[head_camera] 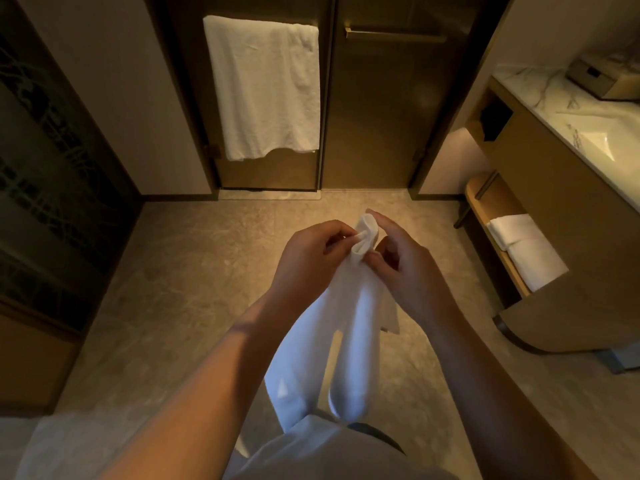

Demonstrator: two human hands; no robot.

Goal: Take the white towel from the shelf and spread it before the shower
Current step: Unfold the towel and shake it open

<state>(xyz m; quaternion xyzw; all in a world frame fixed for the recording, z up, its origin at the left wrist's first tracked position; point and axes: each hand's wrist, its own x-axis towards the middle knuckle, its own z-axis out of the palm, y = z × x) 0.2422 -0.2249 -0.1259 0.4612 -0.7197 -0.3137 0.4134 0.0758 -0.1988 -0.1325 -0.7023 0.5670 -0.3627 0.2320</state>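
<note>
A white towel hangs bunched in long folds from both my hands, above the floor in the middle of the view. My left hand pinches its top edge from the left. From the right, my right hand pinches the same bunched top, fingers partly spread. The towel's lower end hangs down toward my body. Straight ahead stand the glass shower doors, shut, with bare floor in front of them.
Another white towel hangs on the left door's bar. At right is a vanity with a marble counter, a sink and a box; its low shelf holds folded white towels. A dark patterned panel lines the left wall.
</note>
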